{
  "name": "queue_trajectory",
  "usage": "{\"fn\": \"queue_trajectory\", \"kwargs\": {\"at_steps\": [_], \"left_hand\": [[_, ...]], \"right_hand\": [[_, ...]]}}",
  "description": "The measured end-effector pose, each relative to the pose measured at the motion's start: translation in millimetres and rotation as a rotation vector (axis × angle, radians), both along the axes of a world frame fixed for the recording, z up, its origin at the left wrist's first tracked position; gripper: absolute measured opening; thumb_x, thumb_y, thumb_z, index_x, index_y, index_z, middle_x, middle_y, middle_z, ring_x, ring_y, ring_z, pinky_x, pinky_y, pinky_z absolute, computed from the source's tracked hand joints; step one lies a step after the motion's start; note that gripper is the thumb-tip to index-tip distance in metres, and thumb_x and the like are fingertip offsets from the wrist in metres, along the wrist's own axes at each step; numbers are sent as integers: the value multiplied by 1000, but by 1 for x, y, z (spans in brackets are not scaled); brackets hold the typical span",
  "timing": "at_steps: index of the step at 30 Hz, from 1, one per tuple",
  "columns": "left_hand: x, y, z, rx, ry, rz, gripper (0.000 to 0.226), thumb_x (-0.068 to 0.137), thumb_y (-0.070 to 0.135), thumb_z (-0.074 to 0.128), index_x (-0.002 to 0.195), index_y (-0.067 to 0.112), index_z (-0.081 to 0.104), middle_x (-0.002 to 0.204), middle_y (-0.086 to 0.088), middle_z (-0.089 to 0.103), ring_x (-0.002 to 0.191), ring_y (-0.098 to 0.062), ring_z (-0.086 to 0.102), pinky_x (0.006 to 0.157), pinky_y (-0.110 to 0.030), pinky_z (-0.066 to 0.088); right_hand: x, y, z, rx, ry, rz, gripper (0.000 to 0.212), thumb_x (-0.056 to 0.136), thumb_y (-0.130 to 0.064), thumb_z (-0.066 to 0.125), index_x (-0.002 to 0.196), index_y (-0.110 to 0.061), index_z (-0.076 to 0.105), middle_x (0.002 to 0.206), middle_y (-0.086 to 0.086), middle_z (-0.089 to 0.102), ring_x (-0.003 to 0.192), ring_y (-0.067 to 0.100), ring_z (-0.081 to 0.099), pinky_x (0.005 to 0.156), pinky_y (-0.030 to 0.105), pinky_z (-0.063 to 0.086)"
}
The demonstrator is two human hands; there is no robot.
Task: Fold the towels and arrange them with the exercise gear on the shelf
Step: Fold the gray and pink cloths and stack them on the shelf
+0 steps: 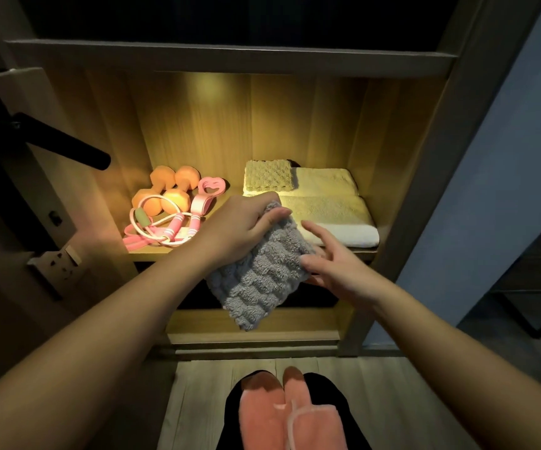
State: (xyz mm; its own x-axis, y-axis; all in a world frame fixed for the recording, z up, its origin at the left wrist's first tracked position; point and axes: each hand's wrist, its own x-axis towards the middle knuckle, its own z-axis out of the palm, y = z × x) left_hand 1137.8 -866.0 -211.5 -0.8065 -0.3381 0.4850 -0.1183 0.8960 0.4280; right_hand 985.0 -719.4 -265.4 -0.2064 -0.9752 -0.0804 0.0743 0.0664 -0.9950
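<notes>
A folded grey ribbed towel (264, 271) hangs in front of the lit shelf (152, 251). My left hand (240, 224) grips its top edge, fingers curled over it. With fingers spread, my right hand (331, 258) touches the towel's right side, the thumb against the fabric. On the shelf's right lie two folded cream towels (331, 209) with a small knobbly cloth (268, 175) on top at the back. On the left sit orange dumbbells (165, 190), a pink skipping rope (162, 230) and a pink heart-shaped gripper (209, 190).
A dark door handle (64, 141) sticks out at the left beside a wall socket (60, 261). A lower shelf (253, 323) sits beneath. Pink slippers (288, 414) stand on the wooden floor below. A blue-grey wall lies to the right.
</notes>
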Motion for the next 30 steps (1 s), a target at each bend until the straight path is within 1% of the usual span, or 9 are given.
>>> {"fn": "queue_trajectory", "kwargs": {"at_steps": [5,9,15,17,20,23,26,28,30], "left_hand": [[1,-10,-6,0,117,129,36,99,47,43,88,18,61,71,-2,63,65,-17,57,60,-32,39],[6,-17,-14,50,165,166,35,98,50,39,87,25,60,72,4,62,65,-7,55,56,-28,37],[2,-20,-14,41,203,138,38,97,51,41,87,21,62,63,4,59,58,-12,55,54,-27,38],[2,-20,-12,16,217,118,33,97,50,42,87,26,62,63,15,57,58,-5,54,54,-18,35],[2,-22,-20,52,227,168,33,100,41,47,89,17,66,70,9,63,65,-5,57,58,-25,38],[-9,-17,-30,144,270,208,25,101,35,48,81,23,58,65,16,53,63,8,54,54,-11,33],[-20,-14,-32,186,330,287,32,102,37,47,70,35,45,58,13,44,54,5,45,48,-15,27],[-24,-14,-31,204,355,325,36,102,39,46,67,36,41,56,12,42,52,1,42,47,-19,25],[-26,-15,-34,217,345,361,37,102,40,45,66,34,40,56,11,41,52,1,41,47,-20,25]], "right_hand": [[12,-10,-14,-115,-222,-180,60,69,-14,84,121,-17,56,112,13,70,92,21,72,67,27,57],[4,-4,-15,-247,37,-210,49,81,-3,75,117,-27,51,103,14,73,93,25,72,70,30,58],[-7,0,-4,-270,378,-54,15,80,-34,74,91,-31,64,94,-9,68,88,17,70,73,36,60],[-14,0,-1,-195,507,-6,22,80,-48,70,90,-29,65,91,-5,69,89,23,69,79,48,59],[-23,-1,4,-201,627,-41,31,81,-56,66,83,-25,63,86,4,70,86,32,67,80,57,54],[-23,-3,6,-198,431,-72,29,77,-54,74,90,-32,60,85,-2,71,83,22,70,70,36,58],[-8,-10,-10,-61,-67,-125,72,66,-42,80,127,-20,49,107,2,73,98,22,71,79,36,57],[3,-14,-20,-1,-291,-170,59,72,-31,78,123,-10,57,113,11,71,101,27,69,89,45,56],[6,-17,-26,26,-259,-257,34,84,-21,72,110,-2,64,106,17,72,93,28,70,89,45,57]]}}
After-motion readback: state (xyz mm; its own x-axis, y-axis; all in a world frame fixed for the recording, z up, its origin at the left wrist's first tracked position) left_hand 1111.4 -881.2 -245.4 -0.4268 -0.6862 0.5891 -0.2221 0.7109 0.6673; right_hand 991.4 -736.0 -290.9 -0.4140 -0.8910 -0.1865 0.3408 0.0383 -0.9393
